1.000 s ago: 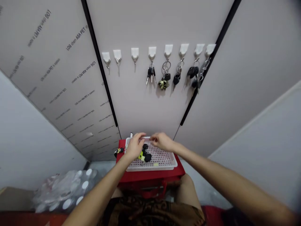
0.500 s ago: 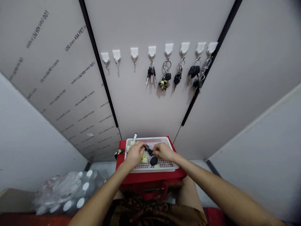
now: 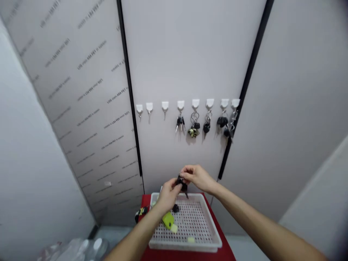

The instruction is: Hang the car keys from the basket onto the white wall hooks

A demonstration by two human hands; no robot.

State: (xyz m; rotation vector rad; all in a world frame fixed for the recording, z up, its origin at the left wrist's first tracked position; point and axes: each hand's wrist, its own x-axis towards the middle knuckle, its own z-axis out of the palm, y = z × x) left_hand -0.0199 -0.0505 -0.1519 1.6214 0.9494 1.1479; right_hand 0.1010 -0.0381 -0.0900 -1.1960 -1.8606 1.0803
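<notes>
A bunch of black keys (image 3: 183,186) is held up above the far edge of a white perforated basket (image 3: 185,247). My left hand (image 3: 169,195) grips the black key heads from the left. At the top of the bunch, the fingers of my right hand (image 3: 196,177) pinch what looks like its ring. Inside the basket lie a yellow-green fob (image 3: 168,220), a small black object (image 3: 175,208) and pale tags (image 3: 191,240). A black and yellow strap (image 3: 141,214) hangs over the basket's left side.
White hooks line the wall ahead; three on the left, such as one hook (image 3: 165,105), hold nothing. Several others carry keys, including a bunch with brass pieces (image 3: 194,131). The basket stands on a red surface (image 3: 227,250). Wrapped bottles (image 3: 92,248) sit at lower left.
Both hands have risen out of the basket, lifting the black keys. The camera view has tilted up, so hooks and basket appear lower in the picture.
</notes>
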